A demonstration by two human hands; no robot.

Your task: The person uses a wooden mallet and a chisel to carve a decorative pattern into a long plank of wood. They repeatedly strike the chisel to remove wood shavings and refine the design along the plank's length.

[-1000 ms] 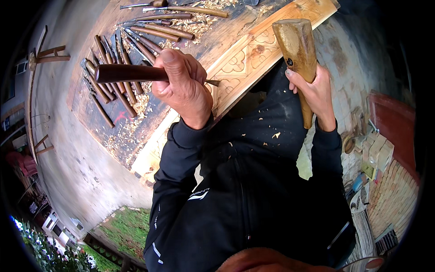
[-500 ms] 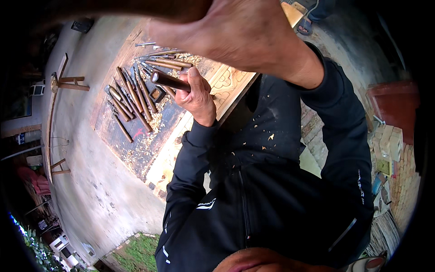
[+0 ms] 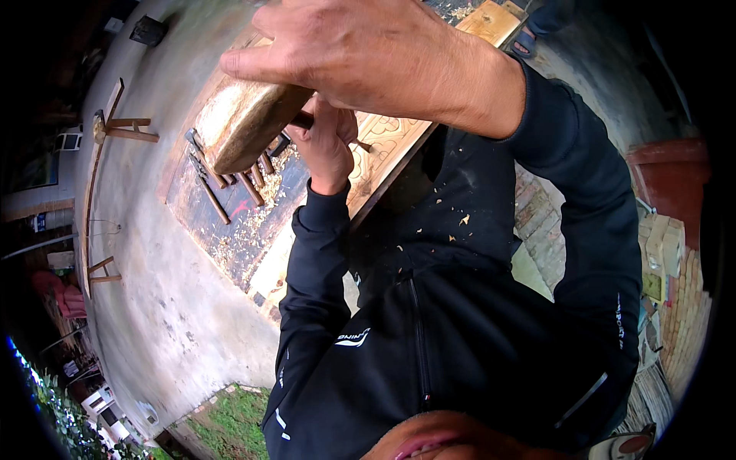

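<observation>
The step in hand looks like driving a chisel (image 3: 302, 120) into a carved board (image 3: 397, 132) with mallet blows. The left hand (image 3: 328, 146) is clenched around the chisel's handle, its blade showing to the right of the fist, at the incised curves. The right hand (image 3: 337, 47) is raised nearer the camera and appears clasped on the mallet (image 3: 253, 126), though its handle is hidden. The mallet's head overlaps the chisel's butt; whether they touch, I cannot tell. The board slants from near left to far right along the bench's (image 3: 192, 209) right edge. The next move, I judge, calls for a steady left fist, the edge held on its line, and a square, measured hit; a glancing one could catch the thumb. Left of the mallet, more tools (image 3: 216, 205) lie loose on the bench among shavings (image 3: 244, 239), partly covered by its head. As for containers, a dark bin (image 3: 148, 31) seems to stand far left on the floor (image 3: 169, 276); its contents cannot be made out.
</observation>
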